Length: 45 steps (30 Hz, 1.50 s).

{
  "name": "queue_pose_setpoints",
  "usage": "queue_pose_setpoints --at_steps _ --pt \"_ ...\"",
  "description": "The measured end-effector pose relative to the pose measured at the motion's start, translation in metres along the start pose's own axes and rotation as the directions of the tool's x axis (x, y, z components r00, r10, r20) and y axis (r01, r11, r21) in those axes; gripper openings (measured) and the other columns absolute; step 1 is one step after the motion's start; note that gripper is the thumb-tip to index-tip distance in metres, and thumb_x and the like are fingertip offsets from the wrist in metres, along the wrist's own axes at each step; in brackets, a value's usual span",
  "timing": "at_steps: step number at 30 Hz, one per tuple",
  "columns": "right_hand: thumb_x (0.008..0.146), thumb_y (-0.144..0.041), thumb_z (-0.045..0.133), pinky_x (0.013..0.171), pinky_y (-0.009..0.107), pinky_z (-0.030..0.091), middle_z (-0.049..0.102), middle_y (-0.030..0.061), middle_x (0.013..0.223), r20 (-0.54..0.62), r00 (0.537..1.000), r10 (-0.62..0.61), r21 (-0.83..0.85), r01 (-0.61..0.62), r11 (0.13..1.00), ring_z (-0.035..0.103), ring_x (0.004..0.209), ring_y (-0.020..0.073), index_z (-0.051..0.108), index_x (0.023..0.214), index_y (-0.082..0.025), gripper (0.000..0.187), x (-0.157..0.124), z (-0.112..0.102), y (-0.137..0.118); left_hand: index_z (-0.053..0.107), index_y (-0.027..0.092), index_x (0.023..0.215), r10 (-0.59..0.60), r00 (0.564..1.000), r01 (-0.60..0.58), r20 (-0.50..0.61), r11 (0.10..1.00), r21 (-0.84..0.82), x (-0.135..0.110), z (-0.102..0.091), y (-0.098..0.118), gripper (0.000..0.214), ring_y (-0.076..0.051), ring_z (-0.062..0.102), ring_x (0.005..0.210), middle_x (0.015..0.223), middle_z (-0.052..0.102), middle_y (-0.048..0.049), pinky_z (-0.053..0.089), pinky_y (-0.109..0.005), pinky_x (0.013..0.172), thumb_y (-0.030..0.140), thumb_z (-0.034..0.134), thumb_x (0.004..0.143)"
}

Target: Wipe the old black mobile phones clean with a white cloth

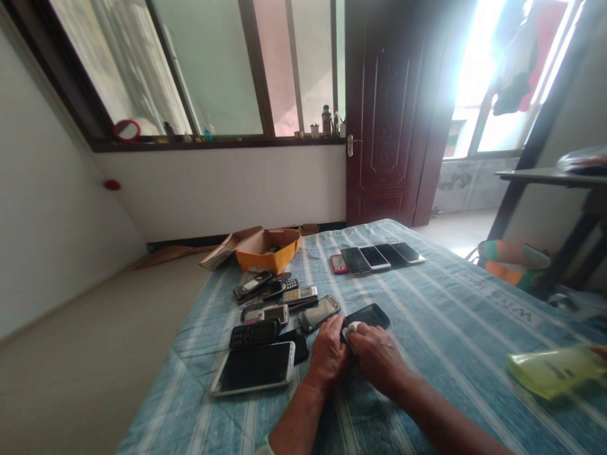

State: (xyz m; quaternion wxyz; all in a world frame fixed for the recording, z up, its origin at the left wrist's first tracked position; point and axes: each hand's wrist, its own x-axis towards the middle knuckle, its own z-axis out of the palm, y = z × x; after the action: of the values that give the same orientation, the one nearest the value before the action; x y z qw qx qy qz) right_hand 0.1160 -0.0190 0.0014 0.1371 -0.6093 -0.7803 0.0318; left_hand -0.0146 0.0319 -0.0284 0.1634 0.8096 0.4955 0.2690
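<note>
My left hand [328, 354] is closed around the near left end of a dark smartphone [372, 316], whose screen faces up. In my right hand [377, 351] a small white cloth or tissue [351, 328] is pinched and pressed against the phone near my left fingers. Just left of my hands lies a grey touchscreen phone [320, 313]. Beside it a pile of old phones spreads out, among them a black keypad phone [255, 334] and a silver keypad phone [300, 294]. Closest to me on that side is a large white-framed phone [255, 368].
Farther back, an open orange box [270, 256] stands at the bed's left edge. Several phones [376, 258] lie in a row with a small pink phone [338, 264]. A yellow translucent packet [550, 371] is at right on the striped sheet [455, 316].
</note>
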Motion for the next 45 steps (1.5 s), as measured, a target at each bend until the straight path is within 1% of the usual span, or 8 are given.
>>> queue_pose_setpoints --at_steps 4,10,13,22,31,33,39,45 --pt "0.088 -0.009 0.041 0.074 0.028 0.034 0.066 0.0051 0.095 0.014 1.0 -0.019 0.028 0.018 0.999 0.059 0.086 0.0169 0.066 0.09 -0.019 0.027 0.0 -0.002 0.002 0.058 0.01 0.124 0.009 1.0 -0.009 -0.022 1.0 -0.009 0.0 0.002 -0.003 0.058 -0.024 0.053 0.124 0.129 0.06 -0.0147 0.039 -0.038 0.109 0.009 0.046 0.067" --pt "0.089 -0.008 0.037 0.071 0.029 0.034 0.067 0.0077 0.094 0.014 0.977 0.211 -0.133 -0.207 0.969 0.061 0.082 0.0184 0.068 0.087 -0.019 0.033 0.007 -0.016 0.028 0.057 0.012 0.124 0.03 0.999 -0.031 -0.044 0.999 -0.008 0.0 0.009 -0.008 0.064 -0.023 0.054 0.121 0.128 0.06 -0.0127 0.043 -0.038 0.106 0.003 0.046 0.062" --pt "0.09 -0.008 0.037 0.072 0.031 0.034 0.067 0.0087 0.095 -0.017 0.971 0.238 -0.169 -0.238 0.957 0.06 0.083 0.02 0.068 0.089 -0.018 0.033 0.008 -0.016 0.032 0.058 0.014 0.123 0.039 0.997 -0.04 -0.064 0.999 -0.018 0.0 0.01 -0.007 0.065 -0.022 0.054 0.121 0.127 0.061 -0.0111 0.043 -0.039 0.106 0.001 0.045 0.061" --pt "0.093 -0.017 0.044 0.081 0.033 0.033 0.066 0.0075 0.098 -0.048 0.998 -0.032 -0.088 0.027 0.996 0.056 0.095 0.0222 0.067 0.092 -0.019 0.023 0.004 0.003 0.0 0.058 0.012 0.123 0.025 0.999 -0.025 -0.023 1.0 -0.016 0.0 0.003 -0.004 0.061 -0.023 0.053 0.123 0.128 0.061 -0.0127 0.038 -0.038 0.11 0.007 0.046 0.064" --pt "0.09 -0.009 0.04 0.08 0.032 0.034 0.065 0.0103 0.104 -0.088 0.972 0.218 -0.158 -0.229 0.96 0.057 0.094 0.022 0.065 0.105 -0.017 0.03 0.012 0.0 0.043 0.058 0.013 0.123 0.032 0.999 -0.031 -0.044 0.999 0.021 0.0 0.005 -0.002 0.063 -0.023 0.055 0.119 0.125 0.062 -0.0116 0.041 -0.038 0.107 0.002 0.046 0.062" --pt "0.091 -0.01 0.041 0.082 0.032 0.034 0.065 0.0102 0.105 -0.096 0.98 0.175 -0.133 -0.186 0.973 0.056 0.1 0.0227 0.066 0.102 -0.018 0.029 0.012 0.003 0.038 0.058 0.01 0.123 0.027 0.999 -0.026 -0.035 0.999 0.018 0.0 0.005 -0.001 0.062 -0.023 0.055 0.119 0.125 0.061 -0.0135 0.041 -0.037 0.108 0.002 0.045 0.062" --pt "0.093 -0.014 0.044 0.096 0.029 0.032 0.064 0.0068 0.107 -0.116 0.986 -0.119 0.039 0.124 0.991 0.051 0.11 0.0199 0.067 0.099 -0.018 0.024 0.009 0.017 0.011 0.058 0.01 0.121 0.047 0.998 -0.049 -0.042 0.998 -0.044 0.0 0.004 -0.003 0.057 -0.023 0.055 0.119 0.125 0.062 -0.0139 0.039 -0.036 0.108 0.007 0.045 0.065" --pt "0.092 -0.015 0.046 0.098 0.029 0.03 0.064 0.0039 0.109 -0.124 0.981 -0.149 0.114 0.163 0.98 0.05 0.114 0.0181 0.066 0.096 -0.02 0.021 0.015 0.017 0.014 0.057 0.01 0.124 0.053 0.997 -0.056 -0.058 0.997 -0.06 -0.001 0.003 -0.004 0.06 -0.023 0.054 0.121 0.126 0.061 -0.0137 0.039 -0.036 0.109 0.01 0.046 0.066"
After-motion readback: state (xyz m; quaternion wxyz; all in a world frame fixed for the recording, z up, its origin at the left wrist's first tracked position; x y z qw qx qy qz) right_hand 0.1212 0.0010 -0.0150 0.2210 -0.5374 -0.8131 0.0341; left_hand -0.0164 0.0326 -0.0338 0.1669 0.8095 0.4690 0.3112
